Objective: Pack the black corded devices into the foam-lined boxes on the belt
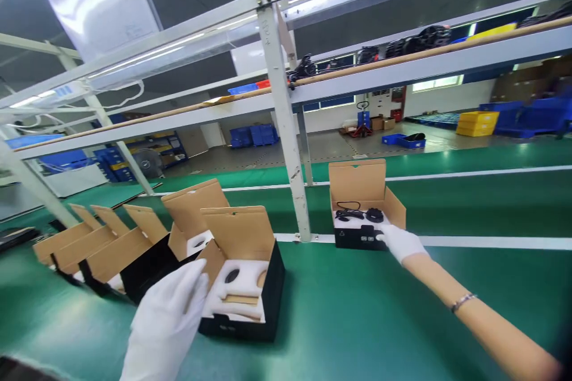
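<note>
Low over the green work surface [335, 315], two white-gloved hands are at open black cardboard boxes. The left hand [170, 306] is beside the left edge of the nearer box [277, 289], its fingers extended and a narrow gap left between thumb and fingers; whether it touches the cardboard I cannot tell. That box stands with its lid raised, and a white foam insert [250, 278] with cut-outs fills it. The right hand [399, 242] is at the front right corner of the farther box [351, 239], its thumb by the front wall; how firmly it grips, I cannot tell. Black cables [374, 215] lie on top inside this box, just right of a white metal post [288, 149]. More open boxes [118, 257] line up at the left.
</note>
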### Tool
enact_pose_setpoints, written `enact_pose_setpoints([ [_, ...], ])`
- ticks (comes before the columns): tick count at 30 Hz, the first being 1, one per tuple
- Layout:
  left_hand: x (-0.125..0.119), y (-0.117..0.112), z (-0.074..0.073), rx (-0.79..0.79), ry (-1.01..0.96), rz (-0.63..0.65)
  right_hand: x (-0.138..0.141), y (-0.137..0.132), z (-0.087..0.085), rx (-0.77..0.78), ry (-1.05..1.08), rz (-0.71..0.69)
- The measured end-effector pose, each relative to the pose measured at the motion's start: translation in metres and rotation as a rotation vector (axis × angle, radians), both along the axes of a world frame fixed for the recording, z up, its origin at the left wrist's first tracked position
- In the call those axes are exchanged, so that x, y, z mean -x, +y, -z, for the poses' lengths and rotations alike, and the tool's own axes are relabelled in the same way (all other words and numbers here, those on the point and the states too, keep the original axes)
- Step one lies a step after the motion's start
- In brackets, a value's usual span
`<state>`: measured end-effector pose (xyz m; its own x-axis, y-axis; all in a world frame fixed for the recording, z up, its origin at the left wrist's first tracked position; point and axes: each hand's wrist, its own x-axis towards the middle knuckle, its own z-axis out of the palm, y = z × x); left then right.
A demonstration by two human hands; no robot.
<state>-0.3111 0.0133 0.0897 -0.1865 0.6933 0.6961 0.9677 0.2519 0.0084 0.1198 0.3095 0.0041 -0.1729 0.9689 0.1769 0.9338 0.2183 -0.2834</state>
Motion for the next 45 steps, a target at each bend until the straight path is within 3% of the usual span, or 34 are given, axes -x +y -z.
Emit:
enact_pose_setpoints([
  [2, 0.039, -0.017, 0.022, -0.087, -0.318, -0.242, 0.015, 0.031, -0.007, 0.026, 0.011, -0.024],
  [4, 0.063, -0.023, 0.043, -0.056, -0.643, -0.341, 0.034, 0.051, -0.018, 0.040, 0.024, -0.031],
  [7, 0.069, -0.014, 0.073, 0.048, -0.827, -0.221, 0.065, 0.047, -0.039, -0.017, 0.073, -0.045],
  [10, 0.056, 0.010, 0.089, 0.087, -0.818, -0.102, 0.096, -0.002, -0.050, -0.189, 0.169, -0.075],
  [11, 0.052, 0.020, 0.090, 0.098, -0.796, -0.065, 0.108, -0.023, -0.048, -0.250, 0.195, -0.102],
  [12, 0.052, 0.031, 0.088, 0.110, -0.762, -0.032, 0.120, -0.045, -0.045, -0.312, 0.203, -0.251],
  [14, 0.061, 0.053, 0.075, 0.097, -0.671, -0.027, 0.149, -0.081, -0.034, -0.329, 0.181, -0.340],
  [16, 0.084, 0.075, 0.056, -0.005, -0.576, -0.159, 0.178, -0.103, -0.023, -0.290, 0.144, -0.384],
  [20, 0.149, 0.106, 0.022, -0.228, -0.410, -0.549, 0.223, -0.118, -0.011, -0.278, 0.097, -0.441],
  [22, 0.177, 0.113, 0.016, -0.216, -0.323, -0.627, 0.234, -0.124, -0.004, -0.281, 0.061, -0.465],
  [24, 0.196, 0.114, 0.017, -0.139, -0.228, -0.623, 0.242, -0.134, 0.004, -0.262, -0.005, -0.488],
  [30, 0.214, 0.098, 0.038, 0.086, -0.055, -0.594, 0.257, -0.158, 0.011, -0.139, -0.250, -0.545],
  [35, 0.219, 0.071, 0.047, 0.091, 0.029, -0.546, 0.252, -0.159, 0.004, -0.131, -0.220, -0.609],
  [41, 0.262, 0.024, 0.045, 0.091, -0.087, -0.602, 0.254, -0.156, 0.009, -0.252, -0.168, -0.729],
  [45, 0.289, 0.001, 0.032, 0.240, -0.250, -0.533, 0.280, -0.165, 0.010, -0.287, -0.083, -0.762],
])
